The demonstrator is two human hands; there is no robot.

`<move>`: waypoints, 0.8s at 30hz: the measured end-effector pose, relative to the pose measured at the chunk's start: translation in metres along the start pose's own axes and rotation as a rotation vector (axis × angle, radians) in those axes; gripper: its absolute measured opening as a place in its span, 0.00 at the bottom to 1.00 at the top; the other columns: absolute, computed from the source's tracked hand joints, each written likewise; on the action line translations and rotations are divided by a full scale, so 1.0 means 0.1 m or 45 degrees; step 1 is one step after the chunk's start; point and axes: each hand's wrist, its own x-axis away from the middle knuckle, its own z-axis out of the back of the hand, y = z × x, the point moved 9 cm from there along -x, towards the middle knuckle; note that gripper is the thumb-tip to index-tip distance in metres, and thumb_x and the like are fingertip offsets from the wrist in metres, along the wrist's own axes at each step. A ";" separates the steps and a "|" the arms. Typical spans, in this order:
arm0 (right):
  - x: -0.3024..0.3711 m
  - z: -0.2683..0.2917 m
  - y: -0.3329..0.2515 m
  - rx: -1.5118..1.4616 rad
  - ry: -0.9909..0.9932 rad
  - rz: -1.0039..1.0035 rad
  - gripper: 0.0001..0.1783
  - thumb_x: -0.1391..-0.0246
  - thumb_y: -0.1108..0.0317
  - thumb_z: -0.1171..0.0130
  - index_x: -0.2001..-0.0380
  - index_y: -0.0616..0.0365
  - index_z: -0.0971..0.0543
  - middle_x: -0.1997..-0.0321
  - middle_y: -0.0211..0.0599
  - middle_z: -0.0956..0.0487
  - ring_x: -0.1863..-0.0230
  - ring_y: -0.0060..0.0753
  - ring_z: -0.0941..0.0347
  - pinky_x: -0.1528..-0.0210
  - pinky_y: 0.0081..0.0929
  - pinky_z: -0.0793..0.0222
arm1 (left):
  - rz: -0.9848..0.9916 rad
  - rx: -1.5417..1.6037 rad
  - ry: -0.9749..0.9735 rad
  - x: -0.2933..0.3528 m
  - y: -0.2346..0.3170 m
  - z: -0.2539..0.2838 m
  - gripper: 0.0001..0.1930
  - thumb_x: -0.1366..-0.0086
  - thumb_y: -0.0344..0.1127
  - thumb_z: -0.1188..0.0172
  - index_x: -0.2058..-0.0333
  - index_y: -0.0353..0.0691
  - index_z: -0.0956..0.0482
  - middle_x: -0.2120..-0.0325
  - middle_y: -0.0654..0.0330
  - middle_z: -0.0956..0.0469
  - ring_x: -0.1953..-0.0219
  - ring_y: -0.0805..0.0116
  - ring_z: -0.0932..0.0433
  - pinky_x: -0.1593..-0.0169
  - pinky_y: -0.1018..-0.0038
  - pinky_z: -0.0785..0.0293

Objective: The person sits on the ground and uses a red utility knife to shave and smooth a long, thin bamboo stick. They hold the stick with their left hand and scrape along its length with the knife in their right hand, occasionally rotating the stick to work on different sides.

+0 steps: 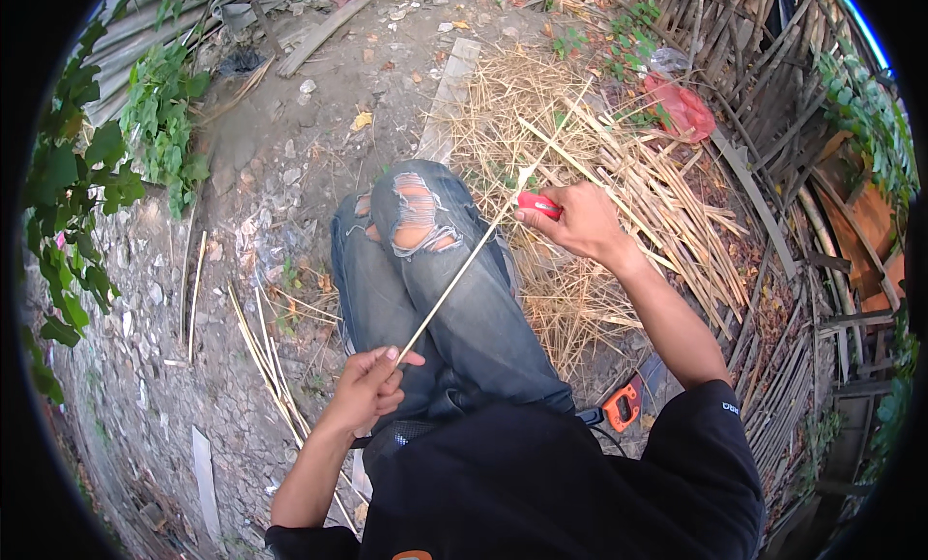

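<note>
Shavings (570,309) litter the dirt (290,134) as the left hand (367,391) grips a thin strip (452,287) above jeans (406,275), seemingly best kept taut while the right hand (578,220) clasps a red-handled tool (539,206) near its far end.

Outdoor site, daylight, no hard shadows; bare grey-brown dirt ground (290,134), cracked and stony, strewn with small rubble along its left edge; corrugated grey sheets (159,38) at ground's upper-left corner, leafy vines (72,202) down the left edge; weathered plank (326,33) flat near the upper edge; rough stick fence (713,23) along the right edge, orange panel (865,207) by it, greenery over parts; red plastic bag (684,108) near upper-right corner, at fence foot
</note>
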 end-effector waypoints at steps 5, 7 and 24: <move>0.07 0.07 0.06 -0.373 0.194 0.192 0.19 0.49 0.51 0.24 0.64 0.54 0.13 0.76 0.42 0.17 0.75 0.44 0.18 0.70 0.36 0.24 | -0.010 0.018 -0.060 0.02 -0.02 0.06 0.21 0.17 0.43 0.52 0.47 0.27 0.21 0.83 0.75 0.48 0.85 0.85 0.52 0.81 0.80 0.55; 0.10 0.23 -0.02 -0.482 0.528 0.418 0.19 0.52 0.59 0.20 0.57 0.50 0.13 0.69 0.37 0.14 0.70 0.37 0.16 0.68 0.31 0.24 | 0.009 -0.002 -0.060 0.01 0.02 0.08 0.22 0.17 0.43 0.51 0.47 0.27 0.21 0.83 0.76 0.49 0.85 0.85 0.52 0.81 0.80 0.55; -0.34 -0.04 -0.08 -0.753 -0.159 0.306 0.04 0.46 0.73 0.26 0.70 0.61 0.13 0.67 0.36 0.14 0.64 0.29 0.18 0.58 0.30 0.24 | 0.005 -0.130 -0.016 0.08 0.20 0.30 0.21 0.19 0.44 0.47 0.50 0.26 0.18 0.84 0.77 0.49 0.84 0.84 0.52 0.79 0.80 0.54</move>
